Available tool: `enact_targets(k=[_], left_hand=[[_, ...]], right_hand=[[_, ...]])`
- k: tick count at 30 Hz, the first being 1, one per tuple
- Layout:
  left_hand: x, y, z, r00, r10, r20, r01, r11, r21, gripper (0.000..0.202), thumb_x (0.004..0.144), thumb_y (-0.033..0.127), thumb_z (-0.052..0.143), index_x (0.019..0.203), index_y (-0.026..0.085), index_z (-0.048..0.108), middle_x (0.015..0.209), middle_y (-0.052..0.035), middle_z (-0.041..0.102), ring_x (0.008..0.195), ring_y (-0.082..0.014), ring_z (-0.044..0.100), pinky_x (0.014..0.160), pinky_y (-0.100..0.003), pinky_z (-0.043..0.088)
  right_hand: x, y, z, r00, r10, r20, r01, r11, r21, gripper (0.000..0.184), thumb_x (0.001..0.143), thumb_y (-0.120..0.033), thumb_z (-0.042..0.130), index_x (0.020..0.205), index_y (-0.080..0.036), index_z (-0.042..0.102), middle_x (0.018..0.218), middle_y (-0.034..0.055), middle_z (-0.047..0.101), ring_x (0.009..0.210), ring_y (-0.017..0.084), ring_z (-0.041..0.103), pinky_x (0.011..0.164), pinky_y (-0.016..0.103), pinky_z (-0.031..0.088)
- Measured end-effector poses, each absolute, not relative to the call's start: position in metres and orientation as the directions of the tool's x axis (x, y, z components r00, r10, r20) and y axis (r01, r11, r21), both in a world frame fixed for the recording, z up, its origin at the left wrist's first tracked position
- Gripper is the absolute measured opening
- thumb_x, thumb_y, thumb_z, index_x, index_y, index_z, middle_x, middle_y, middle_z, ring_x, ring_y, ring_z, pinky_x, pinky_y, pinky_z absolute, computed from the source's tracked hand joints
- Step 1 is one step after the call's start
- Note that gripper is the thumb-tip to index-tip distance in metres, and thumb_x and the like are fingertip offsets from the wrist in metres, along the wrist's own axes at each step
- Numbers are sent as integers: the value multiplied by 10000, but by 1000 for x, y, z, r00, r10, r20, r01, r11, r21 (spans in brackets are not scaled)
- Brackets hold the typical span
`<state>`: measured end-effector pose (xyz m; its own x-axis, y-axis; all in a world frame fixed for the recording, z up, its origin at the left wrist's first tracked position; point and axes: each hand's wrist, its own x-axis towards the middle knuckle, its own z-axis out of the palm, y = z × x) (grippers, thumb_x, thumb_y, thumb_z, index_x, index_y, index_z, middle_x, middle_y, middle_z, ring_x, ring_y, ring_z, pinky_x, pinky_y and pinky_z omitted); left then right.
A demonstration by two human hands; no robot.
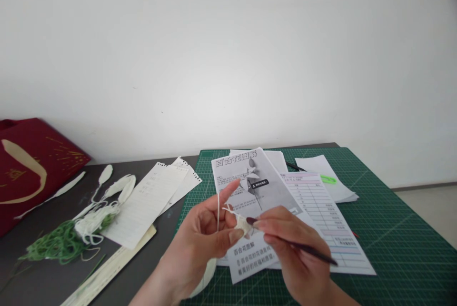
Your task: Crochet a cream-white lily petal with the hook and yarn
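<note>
My left hand (pixel 205 234) pinches a small white crocheted piece (pixel 243 224) between thumb and fingers, with the white yarn (pixel 218 208) running up over my raised forefinger. My right hand (pixel 289 244) grips a dark crochet hook (pixel 307 249), whose tip meets the white piece. Both hands hover above a printed instruction sheet (pixel 250 187) with a flower picture, lying on a green cutting mat (pixel 389 230).
A lined form (pixel 328 220) and further white papers (pixel 328 172) lie on the mat. Left of it, on the dark table, are notebook pages (pixel 150 201), a ruler (pixel 107 268), green and white yarn (pixel 71 237) with white petals, and a dark red bag (pixel 28 168). A white wall stands behind.
</note>
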<state>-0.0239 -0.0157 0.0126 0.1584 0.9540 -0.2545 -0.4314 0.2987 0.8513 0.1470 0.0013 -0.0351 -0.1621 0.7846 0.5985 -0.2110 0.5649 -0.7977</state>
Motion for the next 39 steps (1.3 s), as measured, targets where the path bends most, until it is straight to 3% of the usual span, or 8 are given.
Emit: enact_targets(k=[2,5,9,22,30,39], left_hand=[[-26,-16,14,185,944,-274,-432,328,840,612,651,132,811,1217,290,641,612,60,506,472,-22,342,392,-134,220],[-28,-17,15,236,930,-282,-395,357,846,587,646,123,809,1190,288,662,590,72,477,440,-14,348,380,-135,231],[-30,-20,13,300,912,-279,-334,375,865,583,659,136,792,1206,285,653,619,51,542,422,-9,373,373,-129,251],[-33,-22,12,428,809,-404,-91,483,871,597,661,68,695,1208,301,644,675,70,520,398,-5,389,325,-85,329],[-32,-20,11,434,808,-398,-40,458,888,596,658,73,687,1207,302,646,678,68,519,409,-13,371,309,-82,317],[-30,-18,7,423,839,-343,-82,413,907,577,689,72,653,1242,233,628,613,65,498,433,-36,360,362,-144,263]], right_hand=[[141,6,-36,-144,925,352,-420,265,-868,177,846,-157,644,914,-286,744,803,5,738,722,147,682,664,257,567],[136,12,-35,-268,960,76,-616,-110,-780,85,820,-309,701,821,-237,745,694,-9,719,613,106,671,611,200,565],[140,16,-31,-392,920,2,-646,-274,-712,154,811,-329,708,765,-184,727,674,-9,695,571,96,673,588,186,565],[168,23,-24,-493,842,221,-521,-82,-850,178,877,-329,623,815,-189,713,706,0,627,646,122,625,639,244,506],[180,21,-22,-495,803,332,-399,129,-908,173,902,-321,577,864,-213,707,712,22,605,691,178,576,667,328,476],[182,7,-10,-467,713,523,-207,487,-848,157,922,-289,547,928,-208,682,747,40,644,707,186,607,707,363,525]])
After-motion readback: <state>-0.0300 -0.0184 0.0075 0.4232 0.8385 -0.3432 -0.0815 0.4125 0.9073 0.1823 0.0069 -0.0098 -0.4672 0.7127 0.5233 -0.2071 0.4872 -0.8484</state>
